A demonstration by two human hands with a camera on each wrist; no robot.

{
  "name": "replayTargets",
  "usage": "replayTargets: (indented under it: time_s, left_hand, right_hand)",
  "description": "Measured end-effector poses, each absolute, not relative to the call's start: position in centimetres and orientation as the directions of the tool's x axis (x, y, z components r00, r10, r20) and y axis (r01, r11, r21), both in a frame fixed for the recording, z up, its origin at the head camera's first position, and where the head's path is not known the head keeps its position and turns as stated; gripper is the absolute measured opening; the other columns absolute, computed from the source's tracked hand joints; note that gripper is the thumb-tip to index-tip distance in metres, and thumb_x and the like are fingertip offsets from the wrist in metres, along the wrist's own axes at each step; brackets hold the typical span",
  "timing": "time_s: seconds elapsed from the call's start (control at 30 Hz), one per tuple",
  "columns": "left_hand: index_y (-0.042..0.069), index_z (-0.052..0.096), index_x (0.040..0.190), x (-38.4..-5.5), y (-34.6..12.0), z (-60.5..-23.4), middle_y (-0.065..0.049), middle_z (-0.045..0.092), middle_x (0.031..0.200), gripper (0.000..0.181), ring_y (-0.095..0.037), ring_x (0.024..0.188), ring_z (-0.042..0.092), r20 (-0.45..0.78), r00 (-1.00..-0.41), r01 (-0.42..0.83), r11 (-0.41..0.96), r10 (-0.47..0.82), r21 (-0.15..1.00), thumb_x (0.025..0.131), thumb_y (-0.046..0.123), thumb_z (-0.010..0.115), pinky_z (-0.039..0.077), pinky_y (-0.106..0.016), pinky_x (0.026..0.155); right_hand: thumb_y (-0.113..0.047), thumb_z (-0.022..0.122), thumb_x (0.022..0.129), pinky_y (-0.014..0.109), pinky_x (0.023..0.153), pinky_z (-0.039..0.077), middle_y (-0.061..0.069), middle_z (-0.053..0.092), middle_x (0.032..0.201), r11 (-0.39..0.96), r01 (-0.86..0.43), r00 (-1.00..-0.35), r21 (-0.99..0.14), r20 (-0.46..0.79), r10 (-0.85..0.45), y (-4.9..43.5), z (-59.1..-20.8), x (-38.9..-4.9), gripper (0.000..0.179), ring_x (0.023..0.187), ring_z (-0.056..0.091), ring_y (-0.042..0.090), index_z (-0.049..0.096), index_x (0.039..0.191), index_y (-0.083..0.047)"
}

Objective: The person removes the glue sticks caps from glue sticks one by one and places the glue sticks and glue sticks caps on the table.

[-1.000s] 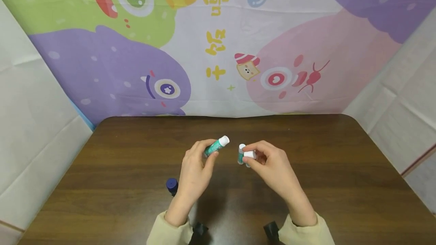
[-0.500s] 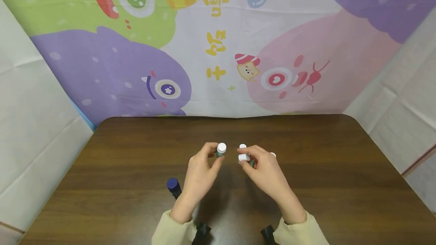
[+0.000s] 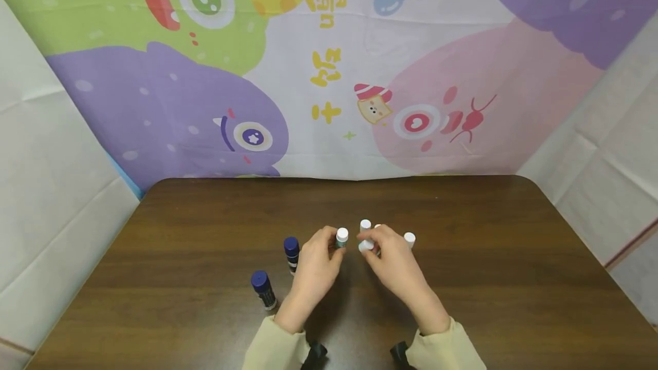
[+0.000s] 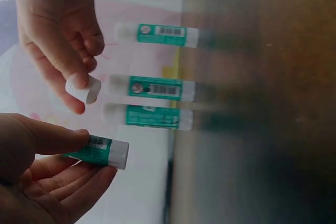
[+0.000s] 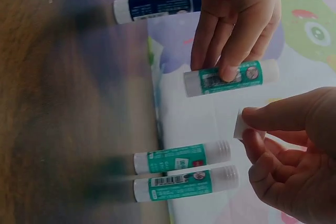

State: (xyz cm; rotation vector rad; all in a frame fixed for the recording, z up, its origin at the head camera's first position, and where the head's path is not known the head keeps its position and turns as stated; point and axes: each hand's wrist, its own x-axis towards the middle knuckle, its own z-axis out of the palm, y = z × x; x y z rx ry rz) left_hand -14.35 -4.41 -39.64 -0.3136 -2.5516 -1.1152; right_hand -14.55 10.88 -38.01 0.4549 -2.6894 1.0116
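My left hand [image 3: 317,261] grips a green-labelled glue stick [image 4: 97,150] upright, its white end [image 3: 342,234] uppermost. Across from it, my right hand [image 3: 398,261] pinches a small white cap [image 5: 241,125] between thumb and fingers. In the head view the cap is just right of the held glue stick, with a gap between them. Three more green glue sticks stand on the table around the right hand: one [image 3: 365,225] behind the cap, a second [image 4: 152,87] mostly hidden by the fingers in the head view, and a third [image 3: 409,239] to the right.
Two dark blue glue sticks stand to the left of the left hand, one [image 3: 291,248] close beside it and one [image 3: 263,289] nearer the front. A brown wooden table [image 3: 488,278] lies beneath, with a cartoon-printed cloth [image 3: 329,147] rising behind its far edge.
The left hand has shifted right and nearer, turning its glue stick from tilted to upright. The right hand has moved slightly left and nearer with the cap, uncovering the right-hand standing glue stick.
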Motion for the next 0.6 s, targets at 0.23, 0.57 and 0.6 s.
replayTargets:
  time_s: [0.23, 0.57, 0.6]
  left_hand:
    - [0.008, 0.06, 0.092, -14.6, -4.5, -40.5, -0.006, 0.065, 0.089, 0.019, -0.018, 0.08, 0.064, 0.38, -0.922, 0.319, 0.697, 0.072, 0.642, 0.076, 0.006, 0.07, 0.051, -0.03, 0.069]
    - [0.006, 0.063, 0.091, -15.0, -4.6, -41.7, -0.008, 0.069, 0.088, 0.02, -0.023, 0.079, 0.066, 0.336, -0.941, 0.247, 0.728, 0.025, 0.639, 0.073, 0.005, 0.071, 0.052, -0.035, 0.066]
    - [0.006, 0.063, 0.091, -15.0, -4.6, -41.7, -0.008, 0.069, 0.088, 0.02, -0.022, 0.079, 0.066, 0.334, -0.942, 0.243, 0.73, 0.022, 0.639, 0.073, 0.006, 0.071, 0.051, -0.035, 0.066]
  right_hand:
    - [0.005, 0.064, 0.074, 0.028, 0.062, 0.045, 0.003, 0.058, 0.082, 0.769, -0.407, -0.904, -0.493, 0.336, -0.263, 10.3, -38.8, -14.8, 0.019, 0.069, 0.054, 0.012, 0.061, 0.089, -0.006]
    - [0.005, 0.062, 0.075, 0.034, 0.064, 0.05, 0.01, 0.065, 0.092, 0.784, -0.379, -0.924, -0.491, 0.25, -0.29, 9.5, -39.8, -15.8, 0.02, 0.082, 0.063, 0.022, 0.065, 0.093, -0.003]
    - [0.005, 0.063, 0.076, 0.033, 0.064, 0.05, 0.01, 0.066, 0.092, 0.786, -0.375, -0.926, -0.491, 0.24, -0.292, 9.5, -39.9, -15.9, 0.02, 0.082, 0.063, 0.022, 0.065, 0.094, -0.003]
